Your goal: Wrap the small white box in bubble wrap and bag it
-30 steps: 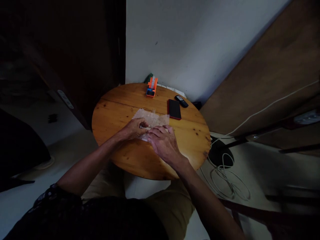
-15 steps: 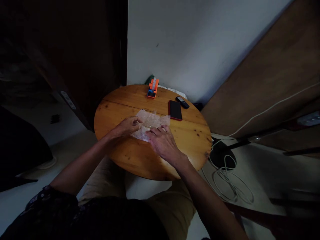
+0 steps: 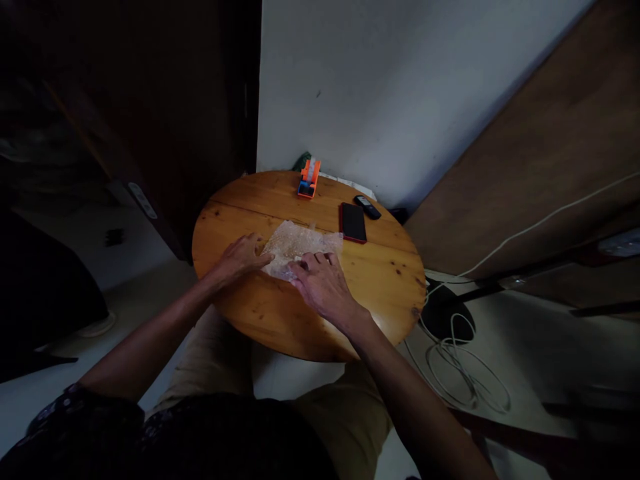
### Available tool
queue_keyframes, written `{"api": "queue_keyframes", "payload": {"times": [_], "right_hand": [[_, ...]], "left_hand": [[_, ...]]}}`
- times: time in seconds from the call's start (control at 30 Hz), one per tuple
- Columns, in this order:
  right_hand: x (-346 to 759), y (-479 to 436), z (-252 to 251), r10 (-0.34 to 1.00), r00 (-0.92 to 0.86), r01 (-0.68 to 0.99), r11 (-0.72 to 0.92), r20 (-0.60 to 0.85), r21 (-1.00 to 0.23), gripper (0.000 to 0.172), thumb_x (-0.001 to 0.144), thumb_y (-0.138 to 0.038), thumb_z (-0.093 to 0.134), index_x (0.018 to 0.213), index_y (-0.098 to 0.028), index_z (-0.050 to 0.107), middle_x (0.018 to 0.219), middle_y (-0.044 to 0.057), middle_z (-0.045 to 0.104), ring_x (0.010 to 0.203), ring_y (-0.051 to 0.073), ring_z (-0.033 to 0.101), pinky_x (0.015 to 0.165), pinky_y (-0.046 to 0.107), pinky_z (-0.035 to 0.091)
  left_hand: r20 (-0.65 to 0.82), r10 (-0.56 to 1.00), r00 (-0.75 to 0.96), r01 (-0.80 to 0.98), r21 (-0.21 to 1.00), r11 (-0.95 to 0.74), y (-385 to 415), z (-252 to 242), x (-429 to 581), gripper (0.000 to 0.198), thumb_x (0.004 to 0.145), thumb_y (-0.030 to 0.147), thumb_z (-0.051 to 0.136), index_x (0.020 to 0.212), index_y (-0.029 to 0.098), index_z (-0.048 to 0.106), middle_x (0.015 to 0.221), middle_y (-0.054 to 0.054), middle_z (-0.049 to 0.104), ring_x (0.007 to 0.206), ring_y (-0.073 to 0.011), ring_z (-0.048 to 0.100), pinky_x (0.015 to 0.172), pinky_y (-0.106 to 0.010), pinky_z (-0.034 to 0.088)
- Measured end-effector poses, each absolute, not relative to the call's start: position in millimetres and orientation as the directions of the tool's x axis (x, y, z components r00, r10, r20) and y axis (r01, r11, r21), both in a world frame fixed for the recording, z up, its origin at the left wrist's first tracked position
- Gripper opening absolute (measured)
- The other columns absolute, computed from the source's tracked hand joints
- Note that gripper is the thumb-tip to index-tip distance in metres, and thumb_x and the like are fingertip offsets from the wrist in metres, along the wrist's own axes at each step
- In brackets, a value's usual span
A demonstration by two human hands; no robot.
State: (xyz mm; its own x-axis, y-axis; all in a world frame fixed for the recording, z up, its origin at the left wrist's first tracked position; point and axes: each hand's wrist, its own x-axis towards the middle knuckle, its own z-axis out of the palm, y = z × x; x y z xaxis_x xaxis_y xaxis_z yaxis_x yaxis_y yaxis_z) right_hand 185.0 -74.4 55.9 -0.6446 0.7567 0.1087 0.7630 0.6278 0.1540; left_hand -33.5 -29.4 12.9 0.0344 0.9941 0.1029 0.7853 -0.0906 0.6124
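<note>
Evidently 1 clear, flat bubble-wrap sheet (image 3: 291, 241), likely light, soft (bubbles crushable); hold edges. Left grip (image 3: 241, 256): spread. Right grip (image 3: 324, 283): pinch unclear.

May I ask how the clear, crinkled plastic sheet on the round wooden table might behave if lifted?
The clear, crinkled plastic sheet is probably floppy, given its thin, uneven edges. It is likely light, being translucent film. It seems unlikely to roll, lying spread out.

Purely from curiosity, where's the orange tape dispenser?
In the head view, the dispenser sits near the table's far edge, left of the red-edged device.
</note>
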Motion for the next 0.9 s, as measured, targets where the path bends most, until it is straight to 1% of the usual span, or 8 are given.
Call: {"api": "queue_keyframes", "payload": {"times": [0.1,0.2,0.27,0.37,0.5,0.57,0.7,0.9], "right_hand": [[184.8,-73.6,54.9,0.755,-0.646,0.762,0.628,0.116,0.155,0.031,0.1,-0.028,0.05,0.125,-0.021,0.067,0.113,0.015,0.067,0.105,0.03,0.053,0.089,0.044,0.031],[184.6,-73.3,53.9,0.756,-0.643,0.765,0.624,0.121,0.162,0.031,0.1,-0.027,0.048,0.124,-0.021,0.068,0.113,0.015,0.067,0.105,0.03,0.053,0.088,0.044,0.032],[184.5,-73.8,53.5,0.759,-0.639,0.767,0.62,0.122,0.163,0.031,0.1,-0.027,0.048,0.123,-0.021,0.068,0.113,0.015,0.067,0.105,0.03,0.053,0.088,0.044,0.032],[184.2,-74.7,53.4,0.758,-0.64,0.766,0.619,0.125,0.17,0.032,0.101,-0.025,0.046,0.123,-0.022,0.068,0.113,0.015,0.067,0.104,0.029,0.054,0.087,0.043,0.032],[183.4,-74.9,54.0,0.756,-0.638,0.768,0.614,0.145,0.181,0.029,0.1,-0.024,0.048,0.119,-0.022,0.069,0.109,0.015,0.068,0.102,0.029,0.055,0.087,0.043,0.032],[183.4,-75.0,55.3,0.757,-0.639,0.767,0.616,0.135,0.179,0.027,0.098,-0.023,0.049,0.116,-0.022,0.07,0.109,0.015,0.068,0.102,0.029,0.055,0.087,0.044,0.032],[185.9,-76.4,59.7,0.756,-0.647,0.76,0.631,0.098,0.154,0.026,0.094,-0.02,0.054,0.115,-0.02,0.069,0.114,0.015,0.068,0.106,0.03,0.057,0.092,0.044,0.031],[192.5,-76.9,64.4,0.785,-0.611,0.791,0.612,0.106,0.028,0.035,0.087,-0.014,0.056,0.122,-0.014,0.061,0.115,0.015,0.071,0.106,0.029,0.061,0.096,0.042,0.031]], "left_hand": [[-0.004,1.0,0.023,0.8,0.6,-0.016,-32.2,16.9,-36.3,0.034,0.071,0.044,0.069,0.094,0.019,0.068,0.075,-0.005,0.067,0.068,-0.0216,0.061,0.061,-0.029,0.039],[-0.021,0.999,0.045,0.785,0.62,-0.022,-31.4,16.6,-33.9,0.026,0.068,0.039,0.068,0.084,0.019,0.067,0.07,-0.004,0.065,0.066,-0.0213,0.059,0.059,-0.029,0.037],[-0.016,0.997,0.081,0.735,0.676,-0.049,-31.0,15.4,-32.3,0.019,0.067,0.035,0.065,0.077,0.019,0.066,0.067,-0.002,0.063,0.063,-0.0191,0.057,0.057,-0.028,0.035],[-0.047,0.991,0.123,0.584,0.811,-0.034,-32.8,16.5,-28.8,0.014,0.067,0.031,0.06,0.072,0.019,0.064,0.062,0.002,0.058,0.059,-0.0149,0.052,0.054,-0.026,0.034],[-0.103,0.985,0.138,0.306,0.95,0.057,-37.9,24.9,-13.5,0.014,0.067,0.027,0.059,0.075,0.018,0.064,0.061,0.005,0.057,0.056,-0.0111,0.05,0.054,-0.023,0.036],[-0.138,0.983,0.124,0.212,0.971,0.11,-39.4,29.9,-2.1,0.012,0.067,0.023,0.06,0.077,0.017,0.064,0.062,0.005,0.058,0.053,-0.0095,0.048,0.051,-0.022,0.034],[-0.219,0.968,0.126,0.121,0.971,0.204,-39.9,36.9,15.9,0.007,0.068,0.017,0.06,0.075,0.017,0.06,0.056,0.006,0.056,0.049,-0.0086,0.047,0.048,-0.021,0.034],[-0.212,0.968,0.137,0.084,0.976,0.202,-40.6,37.8,26.1,0.005,0.071,0.019,0.061,0.077,0.017,0.06,0.059,0.005,0.057,0.047,-0.0075,0.048,0.048,-0.021,0.036]]}}
